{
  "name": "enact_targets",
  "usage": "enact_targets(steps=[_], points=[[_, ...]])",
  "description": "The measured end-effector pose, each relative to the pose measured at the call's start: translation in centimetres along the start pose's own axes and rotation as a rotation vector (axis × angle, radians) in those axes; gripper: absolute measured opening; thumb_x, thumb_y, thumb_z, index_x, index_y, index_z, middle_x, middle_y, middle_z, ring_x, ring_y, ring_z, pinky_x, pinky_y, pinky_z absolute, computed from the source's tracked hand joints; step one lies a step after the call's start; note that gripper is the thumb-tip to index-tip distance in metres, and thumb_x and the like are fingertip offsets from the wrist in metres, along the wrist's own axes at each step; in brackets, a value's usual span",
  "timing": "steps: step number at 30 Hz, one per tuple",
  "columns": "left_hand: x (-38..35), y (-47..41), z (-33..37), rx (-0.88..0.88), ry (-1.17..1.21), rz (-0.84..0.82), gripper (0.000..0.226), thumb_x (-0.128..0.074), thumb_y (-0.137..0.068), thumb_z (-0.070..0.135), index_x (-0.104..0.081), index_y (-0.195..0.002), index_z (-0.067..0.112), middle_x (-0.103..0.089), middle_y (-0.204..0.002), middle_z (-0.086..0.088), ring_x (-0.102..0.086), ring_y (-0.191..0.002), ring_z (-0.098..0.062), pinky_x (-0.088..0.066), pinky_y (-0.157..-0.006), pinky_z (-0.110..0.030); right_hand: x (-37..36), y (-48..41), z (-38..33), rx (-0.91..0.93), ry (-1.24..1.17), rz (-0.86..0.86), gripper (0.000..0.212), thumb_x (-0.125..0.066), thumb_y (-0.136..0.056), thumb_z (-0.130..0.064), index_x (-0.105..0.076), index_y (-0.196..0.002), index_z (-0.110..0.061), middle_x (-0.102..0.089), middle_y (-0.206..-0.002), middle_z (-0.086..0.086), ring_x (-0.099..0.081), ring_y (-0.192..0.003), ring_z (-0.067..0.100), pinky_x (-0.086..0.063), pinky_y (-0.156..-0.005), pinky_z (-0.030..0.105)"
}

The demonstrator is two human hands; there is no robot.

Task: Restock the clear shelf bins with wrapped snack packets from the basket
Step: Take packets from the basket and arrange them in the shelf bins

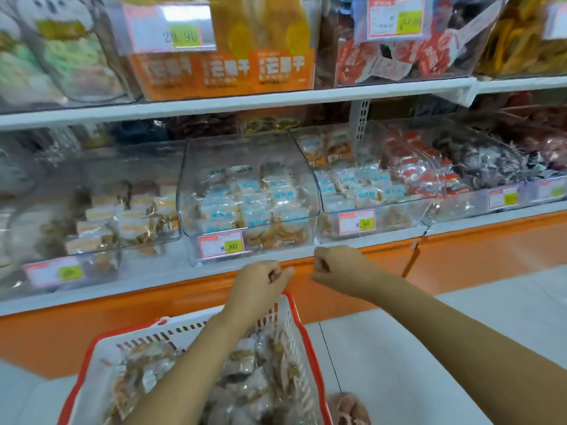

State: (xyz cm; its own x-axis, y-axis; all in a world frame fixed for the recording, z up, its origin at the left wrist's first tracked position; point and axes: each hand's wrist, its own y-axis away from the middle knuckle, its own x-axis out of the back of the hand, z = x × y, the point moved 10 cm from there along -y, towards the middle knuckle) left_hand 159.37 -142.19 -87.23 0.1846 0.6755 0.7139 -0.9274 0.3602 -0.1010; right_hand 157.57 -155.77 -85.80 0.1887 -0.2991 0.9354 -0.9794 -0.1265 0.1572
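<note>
A white basket with a red rim (pixel 299 326) stands on the floor below the shelf, holding several wrapped snack packets (pixel 245 378). Above it, a clear shelf bin (pixel 196 167) holds blue-labelled wrapped packets (pixel 248 197). My left hand (pixel 260 282) hangs over the basket's far edge with fingers curled and nothing visible in them. My right hand (pixel 340 268) is beside it, just below the shelf front, also curled with nothing visible inside.
More clear bins sit left (pixel 92 216) and right (pixel 368 185) on the same shelf, with price tags (pixel 221 244) on their fronts. An upper shelf (pixel 245 101) carries orange and red packs. The orange shelf base (pixel 460 250) meets a pale tiled floor (pixel 429 348).
</note>
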Motion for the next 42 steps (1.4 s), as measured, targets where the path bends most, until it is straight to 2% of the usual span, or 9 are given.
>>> enact_targets(steps=[3,7,12,17,20,25,34,39,42], points=[[-4.1,3.3,-6.8,0.236,-0.003,-0.206,0.026,-0.054,-0.094,0.026,-0.051,-0.07,0.019,-0.055,-0.069,0.004,-0.048,-0.061,-0.008,-0.039,-0.059,-0.024,-7.1,2.7,-0.8,-0.007,0.058,-0.233,0.026,-0.052,-0.094,-0.026,-0.06,-0.114,-0.011,-0.061,-0.105,0.004,-0.059,-0.099,0.025,-0.046,-0.076,0.029],[-9.6,8.7,-12.6,0.363,-0.21,-0.441,0.018,-0.048,-0.095,0.02,-0.062,-0.097,0.009,-0.065,-0.099,-0.011,-0.062,-0.093,-0.025,-0.047,-0.081,-0.032,-15.0,7.3,-1.6,0.112,0.124,-0.487,0.047,-0.043,-0.099,-0.016,-0.037,-0.145,-0.01,-0.038,-0.149,0.008,-0.044,-0.13,0.027,-0.039,-0.104,0.036],[-13.3,14.0,-16.0,0.378,-0.375,-0.553,0.031,-0.049,-0.096,0.02,-0.056,-0.123,0.007,-0.059,-0.123,-0.012,-0.057,-0.111,-0.026,-0.045,-0.09,-0.03,-19.0,9.6,-0.1,0.122,0.295,-0.546,0.075,-0.036,-0.092,0.002,0.004,-0.154,-0.014,0.019,-0.159,-0.002,-0.042,-0.061,0.017,-0.03,-0.049,0.027],[-13.5,14.3,-17.0,0.434,-0.517,-0.517,0.031,-0.052,-0.094,0.025,-0.058,-0.118,0.007,-0.059,-0.121,-0.01,-0.056,-0.111,-0.025,-0.046,-0.094,-0.033,-19.4,9.9,0.4,0.098,0.237,-0.537,0.077,-0.035,-0.091,0.002,0.005,-0.154,-0.019,0.018,-0.159,-0.006,-0.051,-0.079,0.019,-0.033,-0.053,0.024],[-14.3,13.3,-17.4,0.479,-0.581,-0.596,0.035,-0.056,-0.093,0.03,-0.058,-0.12,0.009,-0.059,-0.122,-0.009,-0.055,-0.114,-0.025,-0.043,-0.101,-0.035,-18.9,10.1,-0.1,0.123,0.217,-0.521,0.075,-0.035,-0.092,0.001,0.004,-0.154,-0.016,0.017,-0.159,-0.004,-0.034,-0.135,0.018,-0.04,-0.078,0.018],[-15.0,13.1,-18.1,0.541,-0.516,-0.763,0.048,-0.073,-0.081,0.019,-0.056,-0.124,0.005,-0.056,-0.123,-0.011,-0.056,-0.111,-0.025,-0.047,-0.098,-0.035,-18.8,9.8,-0.1,0.141,0.191,-0.529,0.072,-0.038,-0.094,-0.002,-0.002,-0.154,-0.018,0.011,-0.161,-0.002,-0.005,-0.148,0.014,-0.023,-0.115,0.028],[-5.5,6.6,-11.3,0.367,-0.014,-0.373,0.033,-0.079,-0.075,0.032,-0.065,-0.099,0.015,-0.064,-0.093,-0.005,-0.059,-0.084,-0.018,-0.041,-0.064,-0.025,-13.9,6.4,2.1,-0.252,-0.623,-0.321,0.024,-0.058,-0.094,-0.018,-0.067,-0.115,-0.01,-0.066,-0.118,0.011,-0.062,-0.1,0.019,-0.05,-0.097,0.036],[-0.2,4.2,-2.9,0.045,-0.049,-0.211,0.027,-0.079,-0.076,0.025,-0.055,-0.083,0.015,-0.056,-0.077,0.006,-0.051,-0.073,-0.012,-0.035,-0.058,-0.024,-13.0,7.0,1.5,-0.503,-1.381,-0.383,0.063,-0.052,-0.088,-0.054,-0.057,-0.118,0.001,-0.068,-0.113,0.017,-0.068,-0.102,0.029,-0.056,-0.081,0.034],[1.6,4.9,3.5,-0.285,-0.096,-0.098,0.017,-0.075,-0.079,0.015,-0.064,-0.092,0.014,-0.065,-0.089,0.008,-0.056,-0.088,-0.009,-0.044,-0.076,-0.02,-12.0,6.9,-0.3,-0.447,-1.576,-0.421,0.069,-0.046,-0.088,-0.058,-0.062,-0.117,0.002,-0.066,-0.118,0.02,-0.061,-0.113,0.029,-0.046,-0.1,0.036]])
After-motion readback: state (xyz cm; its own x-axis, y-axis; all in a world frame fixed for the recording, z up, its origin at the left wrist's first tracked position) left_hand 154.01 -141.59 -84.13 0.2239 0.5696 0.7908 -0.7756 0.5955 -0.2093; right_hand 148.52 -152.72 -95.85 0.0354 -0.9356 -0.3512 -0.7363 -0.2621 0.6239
